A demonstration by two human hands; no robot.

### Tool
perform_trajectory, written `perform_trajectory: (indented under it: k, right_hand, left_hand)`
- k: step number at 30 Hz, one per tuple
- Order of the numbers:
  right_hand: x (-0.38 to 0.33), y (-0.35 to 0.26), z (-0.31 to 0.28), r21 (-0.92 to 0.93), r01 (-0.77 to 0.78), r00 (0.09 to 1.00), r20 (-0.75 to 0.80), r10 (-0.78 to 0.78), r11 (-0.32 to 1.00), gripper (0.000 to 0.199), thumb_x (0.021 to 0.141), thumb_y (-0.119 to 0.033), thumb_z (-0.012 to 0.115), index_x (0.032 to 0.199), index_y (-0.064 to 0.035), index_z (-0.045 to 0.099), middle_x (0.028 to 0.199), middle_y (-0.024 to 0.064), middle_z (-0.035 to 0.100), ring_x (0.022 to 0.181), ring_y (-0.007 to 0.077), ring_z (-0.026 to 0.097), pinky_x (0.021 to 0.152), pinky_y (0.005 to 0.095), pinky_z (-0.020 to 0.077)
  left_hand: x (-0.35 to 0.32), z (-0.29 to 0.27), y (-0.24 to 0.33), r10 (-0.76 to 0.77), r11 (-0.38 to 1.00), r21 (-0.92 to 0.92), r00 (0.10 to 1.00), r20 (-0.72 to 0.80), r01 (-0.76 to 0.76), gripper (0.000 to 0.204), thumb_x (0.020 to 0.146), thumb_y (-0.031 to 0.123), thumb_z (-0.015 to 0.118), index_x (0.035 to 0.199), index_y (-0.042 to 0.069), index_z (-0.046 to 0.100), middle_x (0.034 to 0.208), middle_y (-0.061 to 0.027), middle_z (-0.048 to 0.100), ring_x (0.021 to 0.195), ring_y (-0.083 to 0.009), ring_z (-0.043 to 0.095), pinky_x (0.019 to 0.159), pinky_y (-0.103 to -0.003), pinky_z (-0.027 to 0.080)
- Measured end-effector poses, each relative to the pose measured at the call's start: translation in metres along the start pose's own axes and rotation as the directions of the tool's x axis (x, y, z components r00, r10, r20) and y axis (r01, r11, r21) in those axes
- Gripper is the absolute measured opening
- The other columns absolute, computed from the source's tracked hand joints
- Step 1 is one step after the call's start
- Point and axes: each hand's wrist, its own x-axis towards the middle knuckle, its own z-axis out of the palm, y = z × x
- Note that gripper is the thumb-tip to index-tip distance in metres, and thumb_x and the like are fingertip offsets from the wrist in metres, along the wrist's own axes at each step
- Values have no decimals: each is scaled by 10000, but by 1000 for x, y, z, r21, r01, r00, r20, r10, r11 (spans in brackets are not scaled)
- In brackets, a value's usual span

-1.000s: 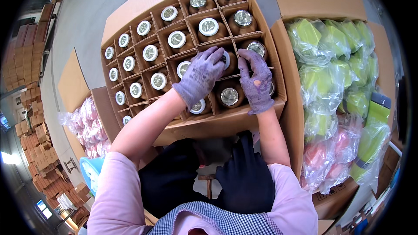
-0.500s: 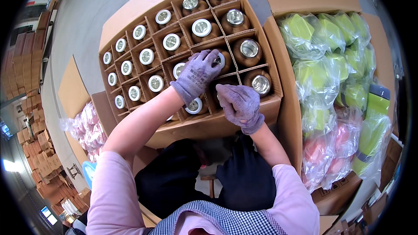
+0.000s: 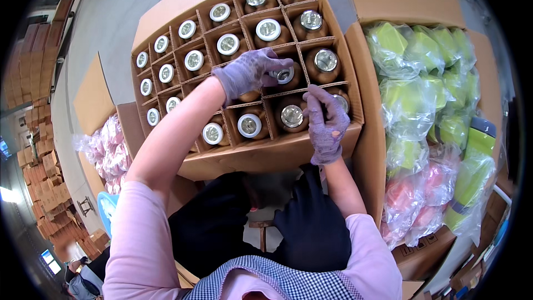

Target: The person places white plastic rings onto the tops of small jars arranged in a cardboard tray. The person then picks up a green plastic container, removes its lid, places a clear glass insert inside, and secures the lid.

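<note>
left hand (image 3: 251, 73) clenched on a brown bottle (image 3: 284, 75) in its cell | right hand (image 3: 326, 123) released, resting at 5 o'clock on the divider box (image 3: 261, 155), steadying it I guess

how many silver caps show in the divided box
20 caps: six in the far row, six in the next, four in the third, one at the left hand, four nearest, one under the right hand. The left arm likely hides more.
</note>
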Motion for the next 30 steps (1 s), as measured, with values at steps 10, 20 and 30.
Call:
perform_trajectory:
  k: [10, 20, 30]
  right_hand:
    - [7, 5, 6, -231, 24, 999, 47, -14, 973, 239, 968, -119, 650, 1169, 8, 672, 1049, 82, 711, 890, 129, 655, 777, 267, 535]
    - [68, 70, -21, -174, 190, 947, 291, -134, 966, 227, 993, -108, 591, 1191, -1, 624, 1023, 89, 686, 791, 155, 658, 688, 260, 531]
    - [-87, -187, 138, -251, 613, 413, 910, -33, 749, 363, 918, -220, 672, 1229, -33, 640, 1107, 146, 689, 967, 212, 658, 864, 336, 523]
  left_hand:
    - [15, 44, 56, -237, 875, 387, 955, -181, 290, 357, 905, 137, 589, 1232, 10, 528, 1077, -191, 665, 997, -348, 686, 786, -434, 594]
    - [-127, -19, 168, -175, 931, 287, 966, -191, 226, 261, 871, 212, 689, 1095, 79, 689, 1116, -158, 663, 1055, -317, 677, 849, -420, 555]
    - [-643, -38, 249, -924, 92, -102, 47, -380, 990, 604, 959, 480, 579, 1434, 115, 496, 1340, -152, 585, 1319, -303, 496, 1082, -445, 434]
